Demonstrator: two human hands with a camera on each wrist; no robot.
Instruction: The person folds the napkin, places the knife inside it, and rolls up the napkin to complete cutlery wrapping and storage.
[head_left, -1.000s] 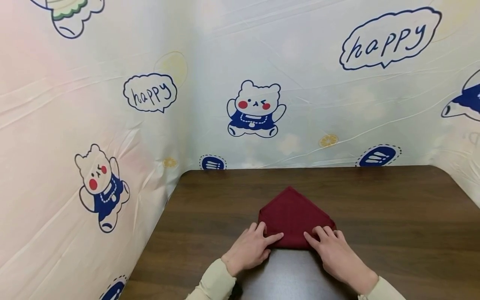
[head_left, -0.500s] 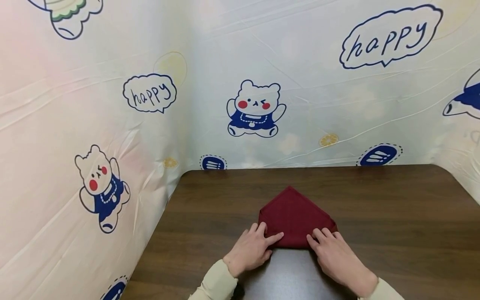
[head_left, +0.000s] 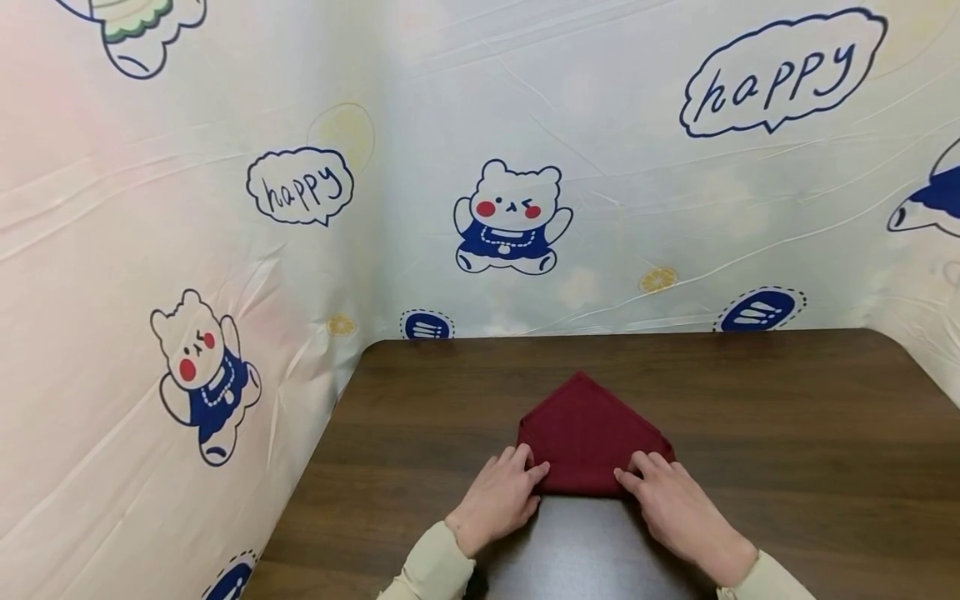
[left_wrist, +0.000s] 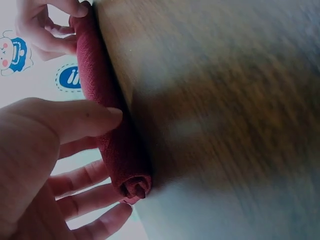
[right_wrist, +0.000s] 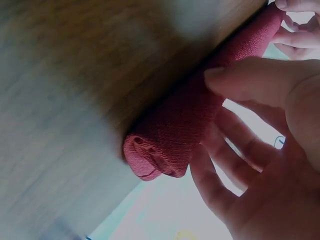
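On the table lies a dark red cloth (head_left: 585, 437), its far corner pointed and its near edge rolled up. The left hand (head_left: 497, 493) holds the left part of the roll, thumb on the near side and fingers over the far side. At the other end the right hand (head_left: 681, 510) grips the roll in the same way. In the left wrist view the end of the rolled cloth (left_wrist: 127, 160) shows as a spiral of layers. Folded layers also show at the cloth's end (right_wrist: 165, 135) in the right wrist view. The underside of the cloth is hidden.
The dark wooden table (head_left: 420, 400) has rounded far corners. A pale curtain (head_left: 615, 108) printed with cartoon bears and "happy" bubbles hangs behind it and along the left side. Pale sleeves (head_left: 431, 567) cover both forearms.
The left thumb has drawn back left along the roll. The right hand has shifted very slightly to the right. The cloth lies almost as before.
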